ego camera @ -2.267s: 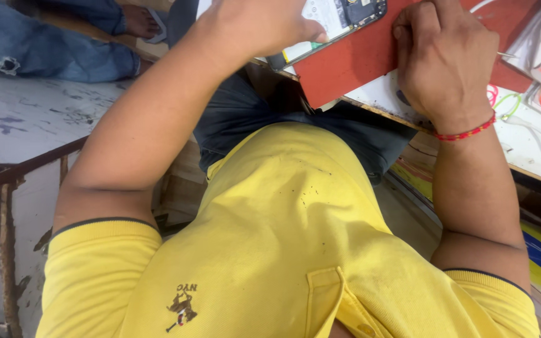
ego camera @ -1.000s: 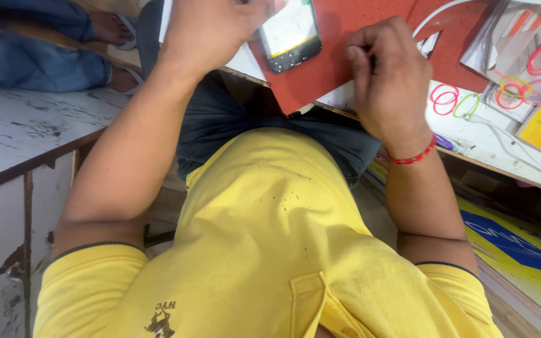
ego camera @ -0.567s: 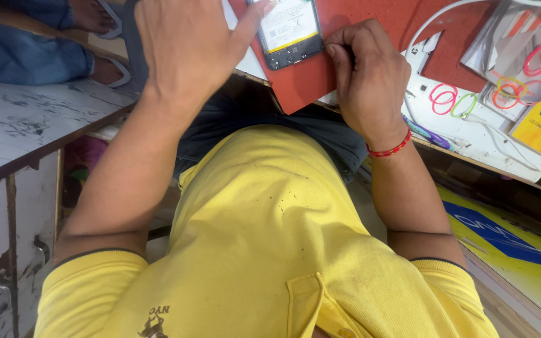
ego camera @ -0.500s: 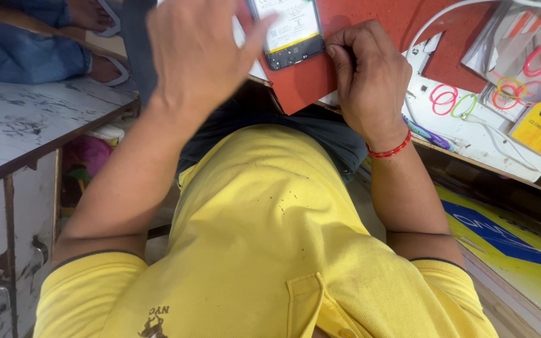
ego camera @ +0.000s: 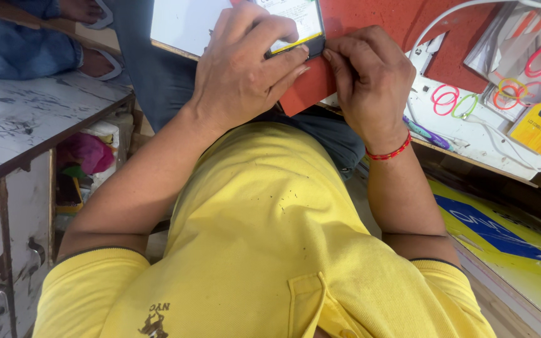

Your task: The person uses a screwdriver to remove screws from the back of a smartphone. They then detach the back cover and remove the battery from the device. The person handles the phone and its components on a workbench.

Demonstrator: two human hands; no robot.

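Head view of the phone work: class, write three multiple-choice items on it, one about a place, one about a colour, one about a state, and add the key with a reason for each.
1. Where does the phone lie?
A. on the red mat
B. on the grey cabinet
C. on the person's lap

2. What colour is the band on the right wrist?
A. green
B. red
C. black

3. How do the hands meet the phone?
A. both are clear of it
B. only the right hand touches it
C. both hands are at its lower edge

Key:
1 A, the mat shows under and beside the phone.
2 B, a thin red band circles the wrist.
3 C, the left hand fingers curl over the phone and the right hand fingertips press at its lower corner.
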